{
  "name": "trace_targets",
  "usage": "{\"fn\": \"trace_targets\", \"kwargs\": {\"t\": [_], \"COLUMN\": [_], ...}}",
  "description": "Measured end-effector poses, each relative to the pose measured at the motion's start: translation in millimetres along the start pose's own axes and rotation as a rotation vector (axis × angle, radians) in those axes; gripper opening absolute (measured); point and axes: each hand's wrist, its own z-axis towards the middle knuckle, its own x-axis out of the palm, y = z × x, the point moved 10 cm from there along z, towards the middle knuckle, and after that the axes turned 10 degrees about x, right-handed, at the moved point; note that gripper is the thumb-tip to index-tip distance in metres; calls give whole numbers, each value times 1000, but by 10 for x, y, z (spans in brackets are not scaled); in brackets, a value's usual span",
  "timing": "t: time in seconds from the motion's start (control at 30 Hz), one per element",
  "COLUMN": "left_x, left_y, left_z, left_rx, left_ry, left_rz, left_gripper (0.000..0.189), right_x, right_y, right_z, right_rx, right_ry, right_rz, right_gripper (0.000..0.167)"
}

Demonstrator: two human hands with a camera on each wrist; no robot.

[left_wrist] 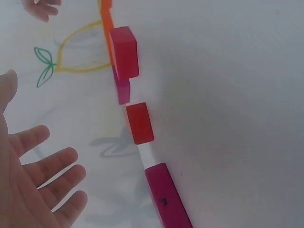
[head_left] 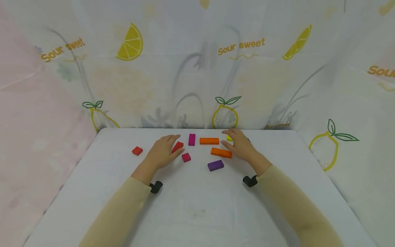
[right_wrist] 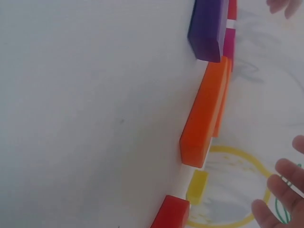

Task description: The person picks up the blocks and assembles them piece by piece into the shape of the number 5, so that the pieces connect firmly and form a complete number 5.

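Observation:
Fingers spread and holding nothing, my left hand (head_left: 160,152) hovers over the left part of the blocks. It partly covers a red block (head_left: 177,147), with a small crimson block (head_left: 186,157) just right of its thumb. In the left wrist view the fingers stay apart from the red block (left_wrist: 140,123). My right hand (head_left: 242,146), also empty with extended fingers, is over the right part, partly hiding a yellow block (head_left: 229,138). An orange block (head_left: 221,153) lies beside its thumb. The right wrist view shows the yellow block (right_wrist: 197,186) apart from the fingertips.
A magenta block (head_left: 192,139) and another orange block (head_left: 209,141) lie near the white table's (head_left: 197,212) back edge. Closer is a purple block (head_left: 215,165); a red-orange block (head_left: 137,150) lies far left. Behind hangs a lemon-print cloth (head_left: 179,79).

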Motion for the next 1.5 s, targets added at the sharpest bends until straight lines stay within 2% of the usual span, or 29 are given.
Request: {"fn": "trace_targets", "kwargs": {"t": [0.13, 0.3, 0.47, 0.67, 0.8, 0.97, 1.17, 1.5], "left_x": [62, 173, 272, 298, 336, 421, 494, 609], "left_y": [24, 71, 86, 76, 124, 210, 241, 287], "left_z": [83, 167, 273, 416, 487, 545, 611, 668], "left_rx": [-23, -89, -132, -118, -140, -167, -176, -271], "left_ry": [14, 60, 100, 80, 72, 81, 101, 148], "left_rz": [-32, -75, -81, -89, -116, -122, -125, -157], "left_gripper": [68, 66, 65, 61, 59, 57, 56, 58], "right_x": [80, 167, 240, 297, 334, 387, 437, 510], "right_y": [9, 5, -13, -8, -2, -19, -74, -146], "right_z": [85, 188, 291, 402, 457, 506, 538, 597], "right_rx": [19, 25, 49, 103, 124, 154, 196, 243], "right_ry": [23, 31, 45, 76, 95, 125, 153, 191], "right_rz": [39, 66, 82, 98, 91, 93, 113, 130], "right_gripper": [51, 48, 47, 44, 40, 37, 33, 34]}}
